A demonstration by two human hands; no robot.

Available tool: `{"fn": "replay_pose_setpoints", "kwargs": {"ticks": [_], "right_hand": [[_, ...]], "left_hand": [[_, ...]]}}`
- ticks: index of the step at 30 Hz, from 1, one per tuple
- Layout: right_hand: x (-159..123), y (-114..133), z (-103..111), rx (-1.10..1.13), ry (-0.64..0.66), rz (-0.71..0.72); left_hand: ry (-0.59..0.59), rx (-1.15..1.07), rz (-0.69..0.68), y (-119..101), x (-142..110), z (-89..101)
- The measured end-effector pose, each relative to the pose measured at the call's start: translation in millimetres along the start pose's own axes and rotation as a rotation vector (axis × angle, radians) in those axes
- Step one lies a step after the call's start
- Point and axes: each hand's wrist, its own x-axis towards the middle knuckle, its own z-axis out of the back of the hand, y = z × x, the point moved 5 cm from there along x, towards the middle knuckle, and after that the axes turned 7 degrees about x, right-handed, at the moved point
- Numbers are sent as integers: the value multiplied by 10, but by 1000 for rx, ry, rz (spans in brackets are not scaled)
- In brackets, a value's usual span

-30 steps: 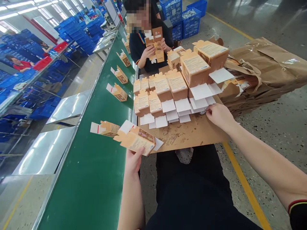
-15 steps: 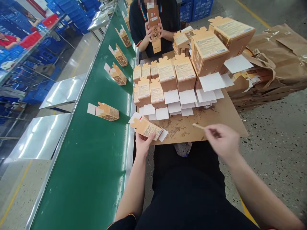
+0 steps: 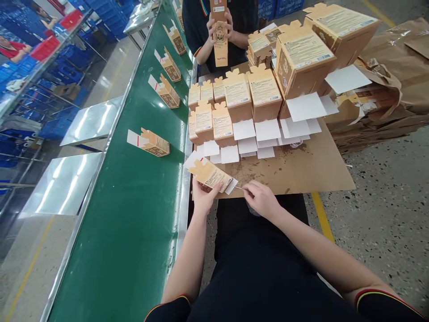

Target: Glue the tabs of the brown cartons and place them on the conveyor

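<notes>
My left hand (image 3: 202, 197) grips a small tan carton (image 3: 210, 175) from below, its white end flaps open, at the near edge of the cardboard sheet (image 3: 301, 167). My right hand (image 3: 261, 199) is closed in a pinch just right of the carton's white flap, holding a thin stick-like item too small to name. Behind them stand rows of open tan cartons (image 3: 234, 105) with white flaps hanging out.
A green conveyor belt (image 3: 134, 214) runs along my left and carries several cartons, the nearest carton on the belt (image 3: 152, 143). Across the sheet another person (image 3: 219, 27) holds a carton upright. Brown paper sacks (image 3: 392, 89) lie at the right. Blue crates fill the far left.
My left hand drew the carton back from over the belt to the sheet's near edge. My right hand left the stacked cartons and came down beside the carton's flap, pinching a thin item.
</notes>
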Motion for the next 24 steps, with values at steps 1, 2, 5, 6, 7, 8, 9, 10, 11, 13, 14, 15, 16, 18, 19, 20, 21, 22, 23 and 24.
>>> {"fn": "replay_pose_setpoints", "kwargs": {"ticks": [1, 2, 5, 6, 7, 8, 9, 10, 11, 13, 14, 15, 16, 18, 19, 20, 21, 22, 23, 24], "right_hand": [[-4, -1, 49, 7, -21, -11], [-13, 1, 107, 14, -44, -24], [-69, 22, 309, 43, -121, -67], [-94, 33, 374, 53, -142, -79], [-121, 46, 434, 63, -160, -89], [-149, 60, 487, 73, -174, -100], [-176, 73, 533, 80, -184, -114], [-204, 85, 574, 85, -193, -129], [-232, 96, 609, 88, -200, -148], [-287, 119, 666, 92, -210, -188], [-314, 130, 688, 93, -213, -207], [-338, 142, 707, 95, -214, -223], [-358, 155, 721, 97, -215, -234], [-381, 181, 741, 103, -218, -239], [-382, 193, 746, 105, -219, -235], [-377, 201, 747, 106, -216, -229], [-366, 206, 747, 107, -213, -223], [-353, 208, 746, 108, -209, -216], [-339, 208, 748, 107, -209, -208], [-327, 207, 754, 105, -212, -197]], "left_hand": [[4, 4, -2, -1, -12, -9], [11, 12, -5, -10, -28, -17], [16, 68, -21, -61, -91, -35], [12, 97, -27, -79, -117, -44], [1, 129, -34, -97, -144, -53], [-13, 165, -40, -111, -172, -64], [-26, 201, -43, -122, -199, -79], [-36, 233, -46, -130, -226, -97], [-44, 258, -50, -136, -250, -116], [-54, 295, -64, -146, -286, -151], [-62, 307, -76, -151, -297, -161], [-73, 315, -89, -157, -305, -167], [-83, 323, -101, -160, -310, -170], [-91, 339, -113, -163, -316, -177], [-88, 348, -115, -162, -320, -185], [-87, 360, -116, -161, -326, -195], [-89, 373, -116, -161, -333, -205], [-97, 385, -116, -161, -338, -212], [-105, 391, -116, -161, -340, -215], [-111, 389, -117, -161, -335, -208]]}}
